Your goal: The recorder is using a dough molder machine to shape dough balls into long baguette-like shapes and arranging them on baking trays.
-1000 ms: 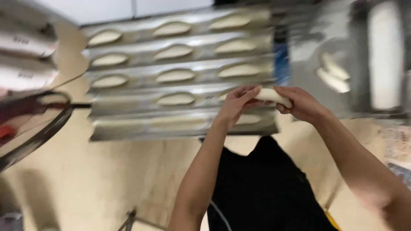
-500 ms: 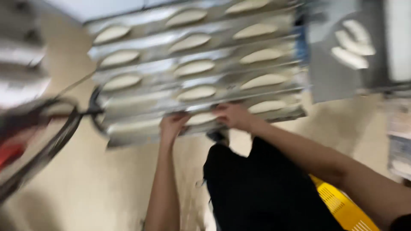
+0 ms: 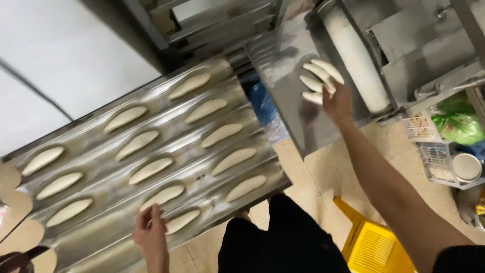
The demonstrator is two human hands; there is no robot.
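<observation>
Both hands have parted since half a second ago, when they worked side by side at the near edge of the tray. Now the right hand reaches far to the right, onto the sloped metal chute of the dough machine, beside its white roller. Its fingers touch a small cluster of shaped dough pieces lying on the chute; whether the grip has closed on one I cannot tell, since the fingers are partly hidden among the pieces.

Near the bottom of the view, the left hand rests over the near edge of the corrugated baking tray, fingers loosely spread and holding nothing, just beside a dough piece in the nearest groove. More pale, oblong dough pieces lie in rows along the grooves, apart from one another.

On the tiled floor to the right stands a yellow plastic stool. Farther right, a wire basket holds a green bag and a white lid.
</observation>
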